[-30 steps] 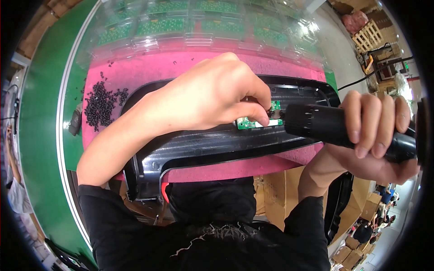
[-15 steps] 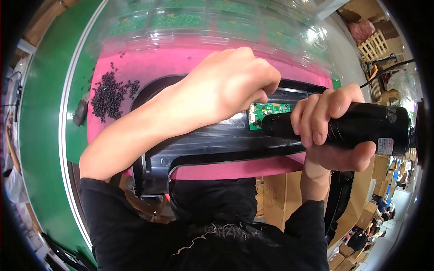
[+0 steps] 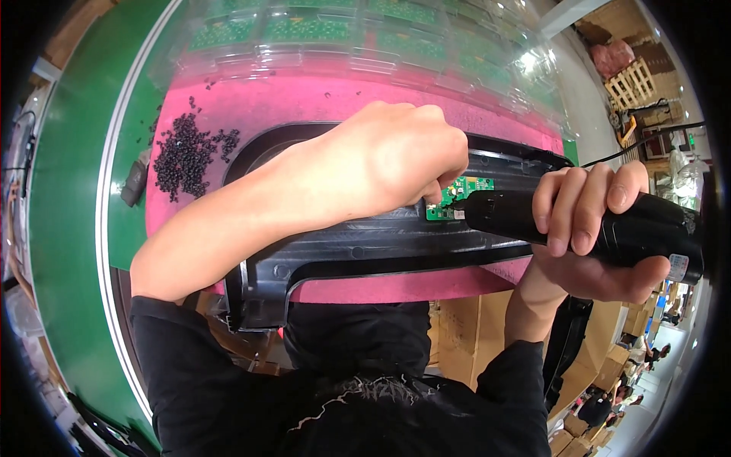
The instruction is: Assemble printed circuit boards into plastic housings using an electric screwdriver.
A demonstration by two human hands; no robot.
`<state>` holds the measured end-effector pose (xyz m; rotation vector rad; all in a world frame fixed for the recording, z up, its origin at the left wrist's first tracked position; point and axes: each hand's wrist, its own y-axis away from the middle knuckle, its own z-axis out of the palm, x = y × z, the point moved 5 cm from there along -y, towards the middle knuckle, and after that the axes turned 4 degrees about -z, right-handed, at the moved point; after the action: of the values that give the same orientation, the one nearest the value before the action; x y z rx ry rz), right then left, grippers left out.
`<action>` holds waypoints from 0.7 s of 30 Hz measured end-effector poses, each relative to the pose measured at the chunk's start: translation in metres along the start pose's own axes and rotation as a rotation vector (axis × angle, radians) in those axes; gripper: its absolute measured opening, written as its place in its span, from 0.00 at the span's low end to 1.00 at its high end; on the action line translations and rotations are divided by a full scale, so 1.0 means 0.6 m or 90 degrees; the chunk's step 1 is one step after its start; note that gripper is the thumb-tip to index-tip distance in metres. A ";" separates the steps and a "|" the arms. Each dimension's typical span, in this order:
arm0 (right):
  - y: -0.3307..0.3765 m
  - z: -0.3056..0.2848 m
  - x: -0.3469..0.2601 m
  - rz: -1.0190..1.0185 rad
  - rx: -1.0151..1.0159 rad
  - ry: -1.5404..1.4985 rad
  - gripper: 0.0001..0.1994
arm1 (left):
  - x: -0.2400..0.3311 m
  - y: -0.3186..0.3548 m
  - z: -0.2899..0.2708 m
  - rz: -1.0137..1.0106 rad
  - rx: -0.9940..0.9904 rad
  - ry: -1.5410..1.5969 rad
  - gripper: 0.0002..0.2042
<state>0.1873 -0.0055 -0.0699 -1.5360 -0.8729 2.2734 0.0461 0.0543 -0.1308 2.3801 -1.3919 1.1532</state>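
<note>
Our right fingers (image 3: 589,212) grip the power driver (image 3: 502,215); we cannot tell what our left fingers (image 3: 433,193) hold. Driver tilt could scratch the circuit board (image 3: 477,185).

Blk tee (image 3: 343,430) w/ 2 short sleeves (image 3: 171,343) & pale, jagged print (image 3: 384,390) on front.

Wooden pallet (image 3: 630,84), pale grey floor (image 3: 588,107)

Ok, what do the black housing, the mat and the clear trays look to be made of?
Housing: probably moulded plastic, semi-gloss black, given its streaky highlights and thin raised rim.
Mat: matt pink, with no sharp glare; foam, rubber or cloth, I can't tell.
Trays: likely thin glossy plastic; green boards show through.
</note>
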 end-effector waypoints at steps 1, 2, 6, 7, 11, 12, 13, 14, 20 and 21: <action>0.000 0.000 -0.002 0.005 -0.002 0.012 0.29 | -0.001 -0.001 0.001 -0.010 0.003 0.002 0.05; 0.002 0.000 0.000 0.005 -0.001 0.011 0.29 | -0.002 0.000 0.001 -0.023 0.006 0.003 0.05; 0.007 0.004 0.010 0.013 -0.036 0.047 0.30 | 0.000 0.007 -0.008 0.039 0.110 -0.027 0.07; 0.007 0.003 0.008 0.011 -0.026 0.064 0.30 | 0.001 0.002 -0.004 0.019 0.061 -0.020 0.08; 0.007 -0.001 0.003 -0.001 -0.001 0.041 0.30 | -0.003 0.000 0.015 -0.011 -0.045 -0.042 0.10; 0.006 -0.001 0.001 -0.004 -0.003 0.013 0.29 | -0.002 0.001 0.015 -0.012 -0.045 -0.043 0.10; 0.005 -0.001 0.001 0.003 -0.010 -0.014 0.29 | 0.000 0.003 0.014 -0.009 -0.042 -0.047 0.10; 0.005 -0.001 -0.002 0.003 -0.009 -0.013 0.29 | 0.002 0.003 0.012 -0.003 -0.039 -0.051 0.10; 0.008 0.003 -0.008 0.004 -0.006 -0.019 0.29 | 0.007 0.002 0.013 0.000 -0.064 -0.044 0.10; 0.008 0.002 -0.009 -0.001 -0.013 -0.018 0.29 | 0.008 -0.001 0.014 0.004 -0.066 -0.042 0.10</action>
<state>0.1893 -0.0126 -0.0684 -1.5151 -0.9065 2.2977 0.0521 0.0475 -0.1334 2.3634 -1.4435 0.9874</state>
